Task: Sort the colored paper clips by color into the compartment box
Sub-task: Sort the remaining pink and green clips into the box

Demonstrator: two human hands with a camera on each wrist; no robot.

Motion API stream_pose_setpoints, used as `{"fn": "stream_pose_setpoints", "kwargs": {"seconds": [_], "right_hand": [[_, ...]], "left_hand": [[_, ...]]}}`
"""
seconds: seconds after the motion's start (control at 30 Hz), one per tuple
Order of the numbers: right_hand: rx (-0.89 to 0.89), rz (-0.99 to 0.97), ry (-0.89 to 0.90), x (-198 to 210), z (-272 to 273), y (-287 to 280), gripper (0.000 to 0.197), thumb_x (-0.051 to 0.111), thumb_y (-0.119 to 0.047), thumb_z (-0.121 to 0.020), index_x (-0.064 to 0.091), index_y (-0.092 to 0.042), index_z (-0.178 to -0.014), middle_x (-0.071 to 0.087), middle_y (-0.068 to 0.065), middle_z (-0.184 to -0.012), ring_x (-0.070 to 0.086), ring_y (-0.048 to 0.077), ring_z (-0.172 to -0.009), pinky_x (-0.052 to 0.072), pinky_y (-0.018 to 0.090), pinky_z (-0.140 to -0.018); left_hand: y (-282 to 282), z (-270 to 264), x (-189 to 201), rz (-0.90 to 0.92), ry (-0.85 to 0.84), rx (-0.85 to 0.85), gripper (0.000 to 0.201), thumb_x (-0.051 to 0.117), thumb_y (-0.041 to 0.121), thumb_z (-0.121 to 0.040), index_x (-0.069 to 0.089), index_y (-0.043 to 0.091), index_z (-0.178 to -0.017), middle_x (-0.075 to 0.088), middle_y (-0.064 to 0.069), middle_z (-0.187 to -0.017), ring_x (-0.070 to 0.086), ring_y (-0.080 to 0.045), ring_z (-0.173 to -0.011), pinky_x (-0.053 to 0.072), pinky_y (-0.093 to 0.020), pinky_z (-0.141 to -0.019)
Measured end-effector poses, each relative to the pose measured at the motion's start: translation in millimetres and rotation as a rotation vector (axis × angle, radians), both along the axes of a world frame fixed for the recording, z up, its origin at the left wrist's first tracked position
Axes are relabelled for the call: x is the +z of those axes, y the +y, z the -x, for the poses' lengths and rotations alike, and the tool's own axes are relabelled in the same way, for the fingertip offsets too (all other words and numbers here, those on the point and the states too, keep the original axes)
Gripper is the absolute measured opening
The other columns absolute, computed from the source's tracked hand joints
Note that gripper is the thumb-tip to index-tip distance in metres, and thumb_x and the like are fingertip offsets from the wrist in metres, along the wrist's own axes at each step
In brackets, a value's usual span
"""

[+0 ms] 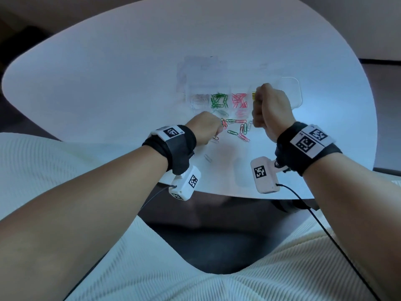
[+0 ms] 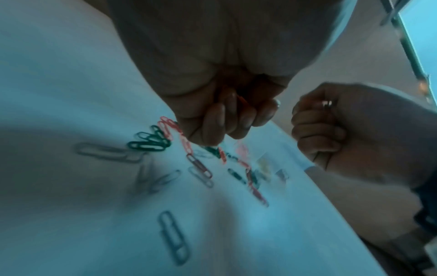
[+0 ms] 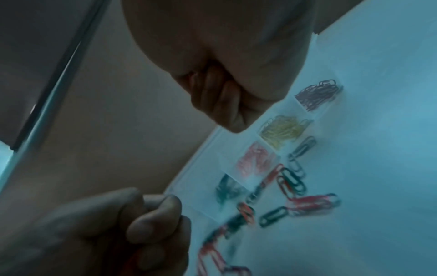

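Note:
A clear compartment box lies on the white table, holding pale, green, red and yellow clips in separate cells, plus dark ones. Loose paper clips of mixed colours are scattered just in front of it. My left hand is low over the left end of that scatter, fingers curled, with a red clip pinched among them. Above the yellow cell my right hand is balled into a fist, and a small shiny clip end shows at its thumb.
The round white table has bare surface to the left and far side. A clear lid lies right of the box. One pale clip lies alone near the table's front edge. My lap in white cloth is below.

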State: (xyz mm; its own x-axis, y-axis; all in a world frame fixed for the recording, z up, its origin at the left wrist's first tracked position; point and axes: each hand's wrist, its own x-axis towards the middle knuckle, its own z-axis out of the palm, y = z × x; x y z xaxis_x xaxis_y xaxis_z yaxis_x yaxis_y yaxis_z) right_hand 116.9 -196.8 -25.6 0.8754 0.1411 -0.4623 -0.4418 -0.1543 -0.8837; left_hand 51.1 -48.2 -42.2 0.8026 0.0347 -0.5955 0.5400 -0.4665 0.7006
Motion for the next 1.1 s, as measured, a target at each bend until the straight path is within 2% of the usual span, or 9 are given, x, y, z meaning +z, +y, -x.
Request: {"fn": "stream_pose_setpoints", "kwargs": {"seconds": [0.1,0.23,0.33,0.43,0.6,0.73,0.87,1.0,1.1], "right_hand": [[-0.080,-0.203,0.161,6.5,-6.8,-1.7,0.030,0.039,-0.011,-0.090,0.028,-0.021,-0.063,0.023,-0.002,-0.054,0.014,0.016,-0.048,0.014,0.024,-0.046],[-0.186,-0.362,0.276,11.1,-14.3,-1.7,0.010,0.040,-0.004,-0.090,0.047,-0.008,-0.084,0.047,0.008,-0.068,0.043,0.018,-0.050,0.040,0.025,-0.048],[-0.194,-0.425,0.338,12.3,-17.5,-2.6,0.025,0.047,-0.019,-0.097,0.054,0.002,-0.108,0.062,0.016,-0.090,0.065,0.025,-0.073,0.057,0.030,-0.068],[-0.175,-0.440,0.414,13.0,-21.5,-5.1,0.055,0.050,-0.039,-0.098,0.049,0.008,-0.126,0.057,0.023,-0.119,0.063,0.033,-0.106,0.054,0.037,-0.094],[-0.101,-0.407,0.460,24.2,-25.1,-7.7,0.081,0.045,-0.052,-0.097,0.026,0.009,-0.146,0.034,0.031,-0.145,0.038,0.039,-0.135,0.036,0.041,-0.113],[-0.129,-0.369,0.382,36.0,-27.7,-8.7,0.071,0.046,-0.051,-0.098,0.033,0.001,-0.145,0.041,0.028,-0.141,0.048,0.035,-0.127,0.043,0.037,-0.104],[-0.161,-0.311,0.295,37.7,-28.2,-12.5,0.055,0.047,-0.047,-0.099,0.045,-0.006,-0.136,0.054,0.022,-0.130,0.057,0.030,-0.118,0.048,0.036,-0.099],[-0.103,-0.234,0.242,39.3,-27.2,-17.1,0.040,0.044,-0.046,-0.100,0.059,-0.009,-0.108,0.069,0.015,-0.104,0.071,0.028,-0.094,0.058,0.037,-0.084],[0.022,-0.075,0.178,42.8,-25.6,-17.8,0.036,0.045,-0.038,-0.099,0.062,-0.010,-0.083,0.067,0.007,-0.072,0.067,0.024,-0.064,0.057,0.033,-0.066]], "left_hand": [[0.3,-8.3,12.2,0.223,-0.007,0.212,0.036,0.035,-0.006,-0.074,0.040,0.013,-0.043,0.039,-0.007,-0.055,0.025,-0.014,-0.039,0.026,-0.018,-0.043],[-1.2,-18.5,25.8,0.418,-0.037,0.408,0.025,0.035,-0.002,-0.080,0.044,0.005,-0.057,0.039,-0.009,-0.059,0.021,-0.015,-0.045,0.019,-0.023,-0.046],[-5.3,-28.6,27.7,0.380,-0.035,0.491,0.026,0.040,0.009,-0.085,0.055,0.005,-0.063,0.044,-0.007,-0.059,0.027,-0.015,-0.048,0.020,-0.025,-0.048],[-9.1,-40.2,29.1,0.261,-0.033,0.507,0.028,0.045,0.022,-0.089,0.060,0.010,-0.069,0.047,-0.001,-0.061,0.034,-0.014,-0.050,0.025,-0.024,-0.048],[-19.9,-57.2,36.3,0.245,-0.070,0.515,0.025,0.045,0.021,-0.092,0.058,0.009,-0.073,0.050,-0.002,-0.066,0.042,-0.015,-0.053,0.032,-0.023,-0.050],[-30.1,-70.2,42.1,0.336,-0.061,0.508,0.023,0.046,0.018,-0.092,0.051,0.008,-0.072,0.050,-0.006,-0.070,0.042,-0.017,-0.056,0.035,-0.023,-0.052],[-33.7,-73.9,44.6,0.359,-0.016,0.485,0.013,0.045,0.016,-0.097,0.048,0.005,-0.091,0.044,-0.010,-0.086,0.041,-0.021,-0.070,0.037,-0.025,-0.059],[-26.6,-70.2,42.5,0.321,-0.028,0.430,0.020,0.047,0.022,-0.097,0.057,0.004,-0.101,0.055,-0.010,-0.099,0.053,-0.024,-0.087,0.047,-0.030,-0.083],[-18.0,-60.6,45.3,0.284,-0.105,0.392,0.020,0.051,0.018,-0.094,0.062,0.003,-0.103,0.060,-0.010,-0.095,0.055,-0.023,-0.079,0.052,-0.032,-0.079]]}}
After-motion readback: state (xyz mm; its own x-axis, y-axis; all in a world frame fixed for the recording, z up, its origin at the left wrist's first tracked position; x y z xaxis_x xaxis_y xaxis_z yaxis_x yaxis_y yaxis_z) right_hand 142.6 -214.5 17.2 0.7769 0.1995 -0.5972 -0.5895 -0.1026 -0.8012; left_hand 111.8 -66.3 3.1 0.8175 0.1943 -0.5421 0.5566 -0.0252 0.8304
